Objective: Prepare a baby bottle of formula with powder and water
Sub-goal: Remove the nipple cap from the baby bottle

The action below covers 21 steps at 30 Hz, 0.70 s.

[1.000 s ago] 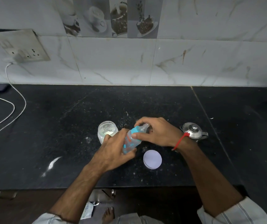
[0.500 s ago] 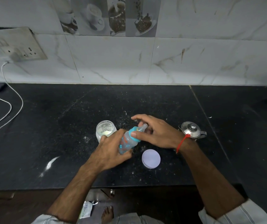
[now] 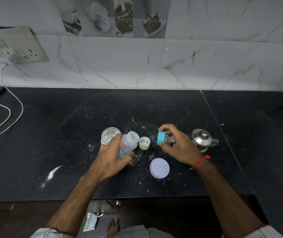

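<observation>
Since earlier frame, you pulled teat cap (image 3: 162, 140) off bottle (image 3: 128, 145); hands now apart. Your left hand (image 3: 110, 162) wraps bottle, tilted, mouth open, above black counter (image 3: 51, 134). Your right hand (image 3: 176, 146) pinches teat cap. Small cup (image 3: 144, 143) with pale powder sits between. Open jar (image 3: 109, 136) behind left hand, lilac lid (image 3: 159, 168) near, steel pot (image 3: 203, 140) right.
</observation>
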{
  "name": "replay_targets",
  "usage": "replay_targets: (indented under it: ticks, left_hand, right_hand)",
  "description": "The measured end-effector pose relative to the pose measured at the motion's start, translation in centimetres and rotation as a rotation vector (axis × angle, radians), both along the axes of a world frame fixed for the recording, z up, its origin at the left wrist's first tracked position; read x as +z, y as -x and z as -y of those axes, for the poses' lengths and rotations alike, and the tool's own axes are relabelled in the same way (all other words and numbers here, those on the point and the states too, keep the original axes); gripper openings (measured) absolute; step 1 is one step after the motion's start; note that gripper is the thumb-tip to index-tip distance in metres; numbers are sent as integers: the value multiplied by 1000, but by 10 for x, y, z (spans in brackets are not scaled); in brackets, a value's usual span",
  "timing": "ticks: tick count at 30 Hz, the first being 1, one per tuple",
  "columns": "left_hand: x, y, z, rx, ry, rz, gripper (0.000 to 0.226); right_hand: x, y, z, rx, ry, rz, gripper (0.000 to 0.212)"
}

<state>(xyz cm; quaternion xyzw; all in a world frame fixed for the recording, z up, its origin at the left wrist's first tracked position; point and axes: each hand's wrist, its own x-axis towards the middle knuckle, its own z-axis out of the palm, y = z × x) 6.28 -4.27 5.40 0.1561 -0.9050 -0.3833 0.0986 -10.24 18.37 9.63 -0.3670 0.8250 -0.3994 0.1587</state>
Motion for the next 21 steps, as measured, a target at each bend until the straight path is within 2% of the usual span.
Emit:
replay_targets:
  ticks: [5, 9, 15, 21]
  left_hand:
    - [-5, 0, 0, 22, -41, -41, 53]
    - [-3, -1, -2, 25, -78, -113, 47]
    - [0, -4, -1, 55, -127, -152, 45]
    - [4, -7, 1, 62, -124, -165, 48]
  right_hand:
    - [-67, -4, -19, -210, -48, 47, 40]
    - [-96, -8, -24, -308, -101, 59, 51]
    - [-111, -8, -25, -359, -159, 106, 60]
    - [-107, -6, -17, -288, -165, 74, 69]
